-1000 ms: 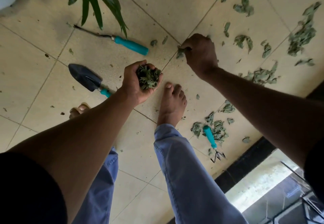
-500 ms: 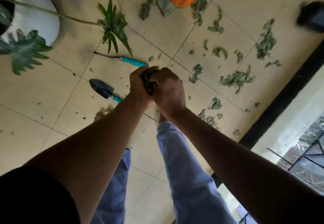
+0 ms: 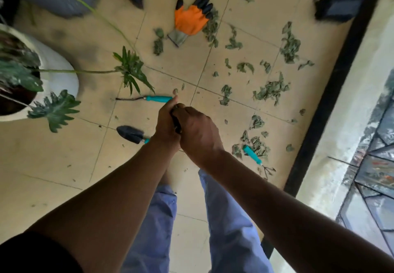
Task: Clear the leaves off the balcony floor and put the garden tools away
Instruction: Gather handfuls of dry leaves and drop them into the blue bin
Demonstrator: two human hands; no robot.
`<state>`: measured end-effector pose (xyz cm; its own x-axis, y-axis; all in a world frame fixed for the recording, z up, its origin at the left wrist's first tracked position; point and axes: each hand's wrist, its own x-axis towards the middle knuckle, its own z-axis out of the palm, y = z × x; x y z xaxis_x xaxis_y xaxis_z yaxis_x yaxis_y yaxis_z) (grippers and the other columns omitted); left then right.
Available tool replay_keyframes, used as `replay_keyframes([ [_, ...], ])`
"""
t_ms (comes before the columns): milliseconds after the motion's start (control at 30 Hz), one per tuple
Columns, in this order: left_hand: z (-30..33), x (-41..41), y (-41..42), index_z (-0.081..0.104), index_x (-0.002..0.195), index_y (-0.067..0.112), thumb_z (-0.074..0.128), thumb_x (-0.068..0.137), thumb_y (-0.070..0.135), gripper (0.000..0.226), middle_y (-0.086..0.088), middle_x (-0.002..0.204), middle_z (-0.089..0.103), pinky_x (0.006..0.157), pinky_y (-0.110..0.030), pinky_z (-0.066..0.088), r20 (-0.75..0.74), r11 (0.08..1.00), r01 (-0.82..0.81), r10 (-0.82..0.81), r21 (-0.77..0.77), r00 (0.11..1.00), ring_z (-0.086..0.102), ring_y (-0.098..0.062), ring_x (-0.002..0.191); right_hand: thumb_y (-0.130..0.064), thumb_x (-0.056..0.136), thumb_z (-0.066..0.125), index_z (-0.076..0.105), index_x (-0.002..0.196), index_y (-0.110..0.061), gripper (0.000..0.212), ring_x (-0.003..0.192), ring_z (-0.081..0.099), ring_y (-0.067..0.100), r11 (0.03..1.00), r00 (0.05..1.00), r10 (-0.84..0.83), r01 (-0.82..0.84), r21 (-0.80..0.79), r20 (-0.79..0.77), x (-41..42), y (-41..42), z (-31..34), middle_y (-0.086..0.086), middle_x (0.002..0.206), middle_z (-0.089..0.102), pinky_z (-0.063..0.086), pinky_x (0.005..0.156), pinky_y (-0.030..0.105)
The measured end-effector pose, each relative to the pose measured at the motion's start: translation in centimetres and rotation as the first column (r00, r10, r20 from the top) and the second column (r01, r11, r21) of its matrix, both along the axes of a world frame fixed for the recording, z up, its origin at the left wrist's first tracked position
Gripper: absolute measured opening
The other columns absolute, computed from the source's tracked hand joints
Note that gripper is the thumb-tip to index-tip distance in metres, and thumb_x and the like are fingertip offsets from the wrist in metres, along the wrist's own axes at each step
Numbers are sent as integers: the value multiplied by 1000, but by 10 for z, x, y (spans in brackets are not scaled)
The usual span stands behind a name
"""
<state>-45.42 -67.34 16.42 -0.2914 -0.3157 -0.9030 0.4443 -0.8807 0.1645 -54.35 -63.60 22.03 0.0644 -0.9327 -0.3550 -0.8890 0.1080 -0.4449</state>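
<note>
Green, dry leaves (image 3: 270,89) lie scattered across the tiled balcony floor (image 3: 64,166), thickest toward its right edge. Left hand (image 3: 167,123) and right hand (image 3: 199,133) are pressed together, fingers curled over a dark wad, probably gathered leaves. Such leaves look light, brittle and crumbly; they are best scooped in clumps and compressed between both palms. Trowel (image 3: 132,134), weeder (image 3: 149,98) and hand rake (image 3: 255,157) appear rigid and light; each is best taken by its teal handle.
</note>
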Motion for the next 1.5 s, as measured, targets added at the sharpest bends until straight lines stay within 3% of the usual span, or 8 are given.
replay_keyframes([
  [167,26,8,16,64,74,14,32,107,46,56,-7,76,60,70,-30,57,-105,994,111,-109,17,989,68,-20,70,1,73,73,70,99,-9,28,61,50,20,976,992,-124,119,-181,-14,12,24,21,6,89,61,41,50,29],
  [400,45,-9,38,69,73,12,41,107,37,51,-5,71,65,65,-25,58,-76,969,248,-248,-5,966,70,-20,72,-18,65,85,77,85,-25,23,76,58,11,903,921,-343,269,-335,-184,5,62,49,-6,87,64,0,57,12],
  [467,35,-20,45,64,90,12,51,103,38,31,-7,81,64,70,-27,59,10,971,239,-239,19,971,68,-22,82,-17,78,72,75,97,-20,19,84,58,16,860,918,-393,349,-372,-47,-6,78,40,0,97,63,17,58,7],
  [567,4,-36,60,62,78,13,64,94,30,23,-5,81,59,71,-28,56,16,982,124,-128,139,992,63,-19,73,-21,89,48,67,114,-17,32,99,56,22,778,793,-586,608,-161,166,-38,104,2,6,112,59,44,70,28],
  [667,-27,-48,77,58,65,13,65,94,26,32,-4,70,56,52,-22,53,-9,971,131,-132,199,991,57,-16,59,-13,83,56,62,116,-17,34,104,58,32,681,681,-732,732,8,19,-85,144,-72,10,112,59,46,81,38],
  [867,-89,-66,99,56,68,13,64,92,28,29,-5,76,53,51,-19,52,-72,953,167,-154,253,985,57,-16,66,-36,86,74,51,131,-11,57,116,52,43,559,655,-724,742,371,-218,-148,215,-198,21,127,54,47,91,47],
  [1133,-148,-71,90,57,69,12,66,88,28,26,-6,76,55,54,-18,52,-63,926,307,-301,220,952,58,-16,69,-45,83,81,38,141,-18,77,123,46,35,653,729,-671,669,355,-138,-149,214,-267,16,137,39,51,96,49],
  [1500,-173,-92,61,58,74,14,65,94,31,27,-5,81,56,58,-18,53,-93,912,370,-359,176,929,61,-15,70,3,87,66,34,141,-23,67,92,58,28,642,653,-756,724,254,50,-107,143,-293,13,129,41,58,72,39],
])
